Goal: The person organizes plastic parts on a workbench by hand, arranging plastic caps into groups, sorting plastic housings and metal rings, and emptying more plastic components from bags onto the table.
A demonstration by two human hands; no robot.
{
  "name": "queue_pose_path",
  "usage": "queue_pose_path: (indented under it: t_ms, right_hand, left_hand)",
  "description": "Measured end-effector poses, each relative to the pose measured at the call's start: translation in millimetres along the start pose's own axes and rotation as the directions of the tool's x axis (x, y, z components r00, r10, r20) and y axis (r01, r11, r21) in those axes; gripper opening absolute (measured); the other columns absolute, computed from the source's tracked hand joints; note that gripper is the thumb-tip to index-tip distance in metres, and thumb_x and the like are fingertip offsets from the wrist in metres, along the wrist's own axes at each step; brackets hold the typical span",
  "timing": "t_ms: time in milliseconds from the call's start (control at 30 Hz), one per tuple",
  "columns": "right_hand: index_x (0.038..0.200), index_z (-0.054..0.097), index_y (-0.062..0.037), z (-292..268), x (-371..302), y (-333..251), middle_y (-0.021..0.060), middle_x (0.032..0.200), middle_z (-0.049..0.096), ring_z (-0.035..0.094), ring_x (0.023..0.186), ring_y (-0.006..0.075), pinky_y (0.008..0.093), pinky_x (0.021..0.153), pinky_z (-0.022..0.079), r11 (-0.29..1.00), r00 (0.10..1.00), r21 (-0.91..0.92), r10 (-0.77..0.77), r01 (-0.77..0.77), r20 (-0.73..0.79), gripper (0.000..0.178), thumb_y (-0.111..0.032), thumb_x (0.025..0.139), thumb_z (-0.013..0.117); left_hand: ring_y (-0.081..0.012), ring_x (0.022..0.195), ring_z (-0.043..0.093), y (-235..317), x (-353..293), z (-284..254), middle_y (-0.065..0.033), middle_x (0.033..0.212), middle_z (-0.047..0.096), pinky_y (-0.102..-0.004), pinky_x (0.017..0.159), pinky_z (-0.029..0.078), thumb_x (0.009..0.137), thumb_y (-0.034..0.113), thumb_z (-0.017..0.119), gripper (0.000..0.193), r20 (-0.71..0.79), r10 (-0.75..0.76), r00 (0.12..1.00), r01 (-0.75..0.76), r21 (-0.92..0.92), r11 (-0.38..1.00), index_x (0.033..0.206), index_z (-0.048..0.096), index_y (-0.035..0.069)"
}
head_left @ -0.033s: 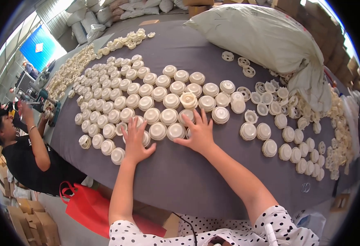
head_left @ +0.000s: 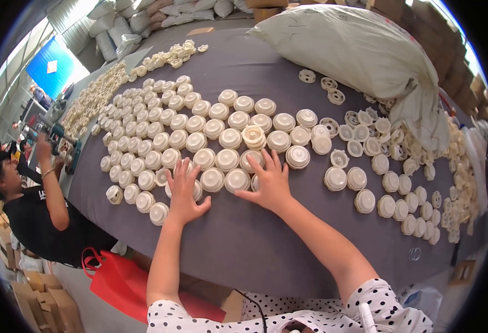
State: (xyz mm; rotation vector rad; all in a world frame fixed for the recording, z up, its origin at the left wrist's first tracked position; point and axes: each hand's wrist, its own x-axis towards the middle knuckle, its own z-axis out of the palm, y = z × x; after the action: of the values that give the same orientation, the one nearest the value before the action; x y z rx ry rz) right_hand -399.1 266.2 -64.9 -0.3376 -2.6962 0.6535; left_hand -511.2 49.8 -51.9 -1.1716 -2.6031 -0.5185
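Observation:
Many round white plastic caps (head_left: 230, 137) with stepped rims stand in loose rows on the grey-covered table (head_left: 221, 244). My left hand (head_left: 186, 195) rests over the caps at the near edge of the group, fingers spread and thumb out to the right. Beneath its fingers a few caps are partly hidden. To the right, my right hand (head_left: 269, 180) lies palm down with spread fingers, touching caps at the same near edge. One cap (head_left: 254, 137) just beyond its fingertips has a yellower, knobbed piece on top. Neither hand is closed around anything.
A large white sack (head_left: 349, 50) lies at the back right, with open-spoked white rings (head_left: 360, 133) spilling beside it. More caps (head_left: 385, 205) stand to the right. Small parts (head_left: 96, 91) are heaped far left. A co-worker (head_left: 44, 216) and a red bag (head_left: 121, 283) are at the left.
My hands keep nearly the same spread pose on the caps. The co-worker's raised hand at the left has shifted slightly.

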Motion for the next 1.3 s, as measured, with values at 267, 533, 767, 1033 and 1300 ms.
queue_pose_path:
  t_ms: [267,533,767,1033,1300]
  right_hand:
    - [0.128,0.051,-0.0132,-87,-110,45,0.0152,0.136,0.040,0.033,0.129,0.0370,0.0552,0.104,0.024,0.957,0.977,0.199,-0.206,0.212,-0.053,0.064,-0.037,0.072,0.071]
    - [0.118,0.057,-0.0086,-140,-257,115,0.0151,0.130,0.047,0.040,0.124,0.0371,0.0539,0.103,0.027,0.983,0.978,0.165,0.111,-0.082,-0.175,0.054,-0.024,0.069,0.071]
    - [0.117,0.057,-0.0066,-140,-252,122,0.0146,0.127,0.049,0.042,0.123,0.0362,0.0498,0.103,0.029,0.941,0.923,0.292,0.255,-0.169,-0.288,0.048,-0.015,0.071,0.068]
    - [0.115,0.057,-0.0064,-139,-263,122,0.0130,0.124,0.052,0.044,0.122,0.0337,0.0470,0.102,0.031,0.924,0.889,0.348,0.288,-0.160,-0.355,0.044,-0.013,0.073,0.066]
    - [0.116,0.057,-0.0101,-186,-314,155,0.0109,0.125,0.051,0.042,0.124,0.0312,0.0487,0.104,0.029,0.947,0.746,0.107,0.304,-0.301,-0.592,0.044,-0.013,0.073,0.066]
  left_hand:
    - [-0.0396,0.117,0.045,81,125,46,-0.0225,0.130,0.041,-0.0465,0.097,0.038,0.067,0.020,0.072,0.063,0.008,0.002,1.000,0.000,-0.259,0.966,0.123,0.046,0.008]
    - [-0.0361,0.096,0.057,98,151,65,-0.0184,0.105,0.055,-0.0439,0.082,0.048,0.066,0.018,0.071,0.051,0.207,-0.122,0.971,0.131,-0.033,0.991,0.112,0.050,0.008]
    - [-0.0326,0.096,0.055,169,100,57,-0.0141,0.101,0.055,-0.0418,0.084,0.045,0.064,0.014,0.069,0.043,0.045,0.039,0.998,-0.034,-0.107,0.994,0.105,0.057,0.009]
    - [-0.0353,0.099,0.054,137,115,83,-0.0172,0.102,0.055,-0.0402,0.088,0.044,0.065,0.006,0.066,0.037,0.042,0.076,0.996,-0.072,-0.085,0.994,0.102,0.059,0.006]
    - [-0.0351,0.097,0.053,105,112,93,-0.0172,0.101,0.055,-0.0403,0.086,0.042,0.068,0.010,0.070,0.039,0.006,0.116,0.993,-0.113,-0.182,0.977,0.102,0.055,0.000]
